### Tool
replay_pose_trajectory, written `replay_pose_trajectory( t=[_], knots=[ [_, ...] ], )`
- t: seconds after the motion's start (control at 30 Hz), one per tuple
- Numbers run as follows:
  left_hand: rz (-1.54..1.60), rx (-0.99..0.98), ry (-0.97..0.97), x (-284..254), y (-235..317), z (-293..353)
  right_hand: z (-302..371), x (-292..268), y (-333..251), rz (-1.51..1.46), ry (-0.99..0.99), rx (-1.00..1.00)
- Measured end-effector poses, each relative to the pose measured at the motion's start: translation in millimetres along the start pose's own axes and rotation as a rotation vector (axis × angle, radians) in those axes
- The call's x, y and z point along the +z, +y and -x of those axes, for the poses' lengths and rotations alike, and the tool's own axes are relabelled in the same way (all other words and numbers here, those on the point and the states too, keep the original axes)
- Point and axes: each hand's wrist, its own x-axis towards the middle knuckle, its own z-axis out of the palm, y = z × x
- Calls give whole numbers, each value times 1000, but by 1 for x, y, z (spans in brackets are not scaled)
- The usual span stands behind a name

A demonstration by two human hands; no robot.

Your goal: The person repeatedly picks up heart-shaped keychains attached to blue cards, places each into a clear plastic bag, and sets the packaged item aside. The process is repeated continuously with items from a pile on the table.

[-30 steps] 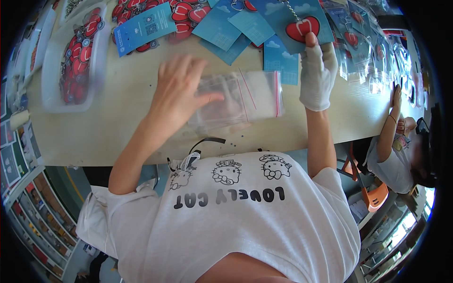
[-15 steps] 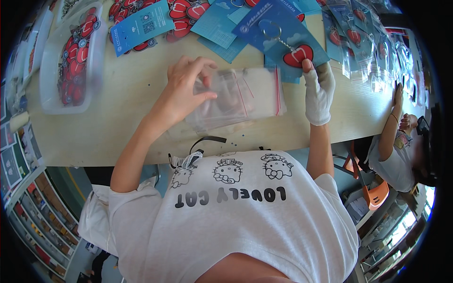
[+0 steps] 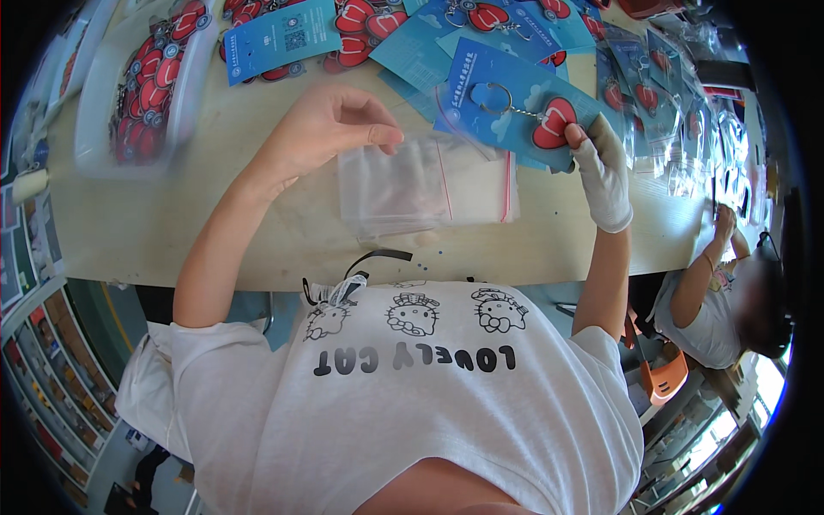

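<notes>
My right hand [image 3: 603, 176], in a white glove with the thumb tip bare, grips a blue backing card [image 3: 506, 120] by its lower right end. A keychain with a red heart-like charm [image 3: 554, 123] and a metal ring lies on the card, my thumb touching the charm. My left hand [image 3: 339, 129] is bare, its thumb and fingers pinched on a thin clear plastic bag [image 3: 459, 129]. The bag's see-through edge meets the card's left end; how far it overlaps is hard to make out. Below lies a stack of clear zip bags [image 3: 395, 193] with red seal lines.
A clear plastic tub [image 3: 90, 142] of red charms stands at the left. Loose charms [image 3: 352, 43] and more blue cards [image 3: 412, 56] lie along the far side. Bagged cards [image 3: 648, 90] are heaped at the far right. Another person [image 3: 708, 292] sits at the right.
My left hand has lifted off the stack, bringing a clear bag toward the card. My right hand has shifted slightly right and nearer, turning the card flatter.
</notes>
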Motion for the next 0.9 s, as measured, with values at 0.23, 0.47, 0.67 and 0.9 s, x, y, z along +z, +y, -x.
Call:
replay_pose_trajectory(
  t=[0.23, 0.47, 0.67, 0.9],
  knots=[
    [46, -11, -52, 1, 2, -5, -1, -16, -3, 147, -127, -19],
    [-77, 86, -100, 23, 1, -16, -17, -8, -27, 450, -362, 27],
    [-223, 95, -100, 24, 2, -26, -27, 46, -6, 151, -389, -39],
    [-76, 52, -61, 25, 6, -20, -8, 44, -28, -103, -47, 211]
  ],
)
